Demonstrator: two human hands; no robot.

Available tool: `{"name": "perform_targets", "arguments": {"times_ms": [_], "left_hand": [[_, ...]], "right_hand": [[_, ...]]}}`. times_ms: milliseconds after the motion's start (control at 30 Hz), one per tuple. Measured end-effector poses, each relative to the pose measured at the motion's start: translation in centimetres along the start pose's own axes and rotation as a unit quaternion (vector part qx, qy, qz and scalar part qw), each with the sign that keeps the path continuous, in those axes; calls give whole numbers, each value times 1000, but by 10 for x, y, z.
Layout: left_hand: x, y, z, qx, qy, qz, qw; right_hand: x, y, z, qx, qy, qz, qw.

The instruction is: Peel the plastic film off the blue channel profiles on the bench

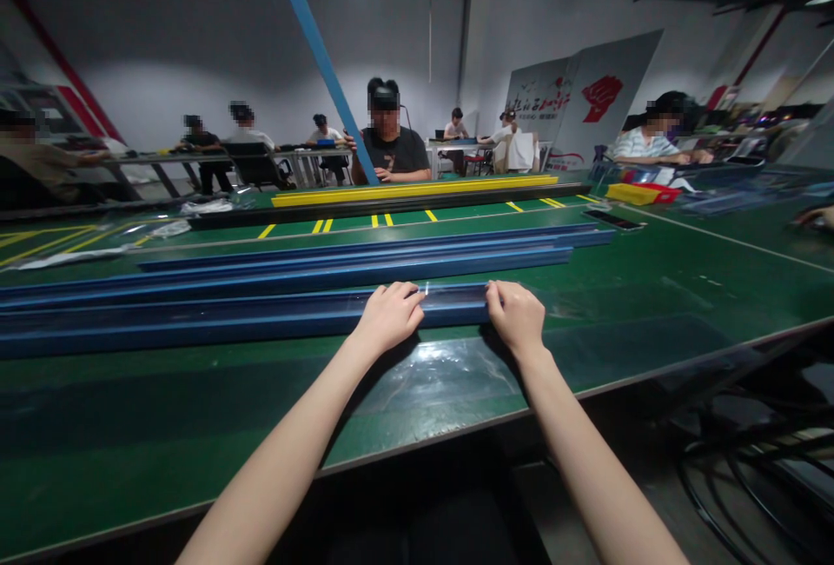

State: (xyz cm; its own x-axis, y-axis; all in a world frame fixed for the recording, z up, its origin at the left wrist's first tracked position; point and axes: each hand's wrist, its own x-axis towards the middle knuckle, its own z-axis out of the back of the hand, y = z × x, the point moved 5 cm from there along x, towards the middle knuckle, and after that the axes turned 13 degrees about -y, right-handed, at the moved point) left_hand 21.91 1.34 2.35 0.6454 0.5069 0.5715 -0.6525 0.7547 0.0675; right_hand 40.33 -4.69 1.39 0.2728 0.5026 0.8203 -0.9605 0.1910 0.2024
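A long dark blue channel strip [261, 315] lies across the green table, the nearest of several blue strips. My left hand [391, 315] is closed over this strip a little way in from its right end, fingers curled on its far edge. At the right end, my right hand [517, 313] is closed round the strip, its fingertips curled against the end. Between the hands the strip's shiny channel shows. Clear plastic film [449, 365] lies on the table just in front of the strip.
Behind are other blue strips [456, 265], a yellow strip [417, 191], a black strip [391, 204] and a phone [612, 220]. A red and yellow tray [642, 192] stands at the back right. Across the table a person [397, 152] holds an upright blue strip [319, 52].
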Motion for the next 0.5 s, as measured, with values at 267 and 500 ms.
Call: {"name": "perform_targets", "arguments": {"times_ms": [267,500], "left_hand": [[2,6,5,34,2,43,998],[3,5,6,60,-4,49,997]], "right_hand": [[1,-2,0,-33,12,-13,999],[-1,4,-3,-24,33,38,998]]}}
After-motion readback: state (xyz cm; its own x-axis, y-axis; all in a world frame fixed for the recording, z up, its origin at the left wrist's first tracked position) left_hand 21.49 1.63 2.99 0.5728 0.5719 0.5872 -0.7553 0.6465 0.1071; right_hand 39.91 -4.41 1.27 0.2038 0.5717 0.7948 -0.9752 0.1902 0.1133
